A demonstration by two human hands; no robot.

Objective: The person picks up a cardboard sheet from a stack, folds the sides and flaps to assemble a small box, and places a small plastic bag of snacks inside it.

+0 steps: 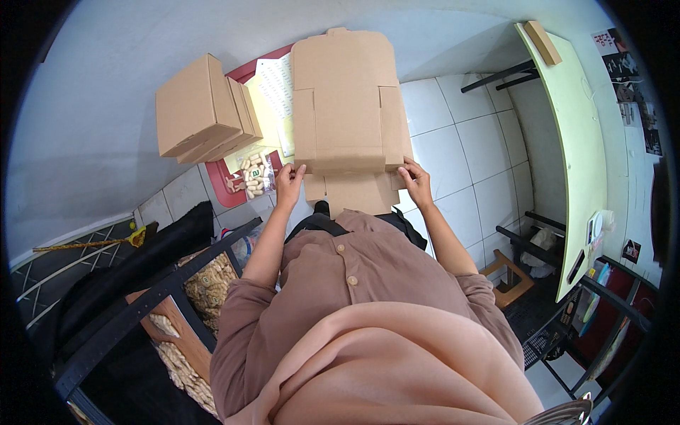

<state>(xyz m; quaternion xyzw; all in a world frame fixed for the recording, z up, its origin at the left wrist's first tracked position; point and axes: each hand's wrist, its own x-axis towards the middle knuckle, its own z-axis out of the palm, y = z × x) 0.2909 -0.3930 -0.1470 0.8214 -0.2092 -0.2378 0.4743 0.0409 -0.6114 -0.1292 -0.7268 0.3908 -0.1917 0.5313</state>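
A brown cardboard box blank lies unfolded in front of me, its long far panel spread flat. Its near part is creased, and a narrow panel stands up along that crease. My left hand pinches the left corner of this panel between thumb and fingers. At the opposite corner my right hand grips the cardboard the same way. A further flap reaches from the crease towards my body.
Left of the blank stand several stacked cardboard boxes, partly over a red table with written paper. A clear bag of pale oblong pieces lies nearby. A pale yellow tabletop stands right; a dark metal rack stands lower left.
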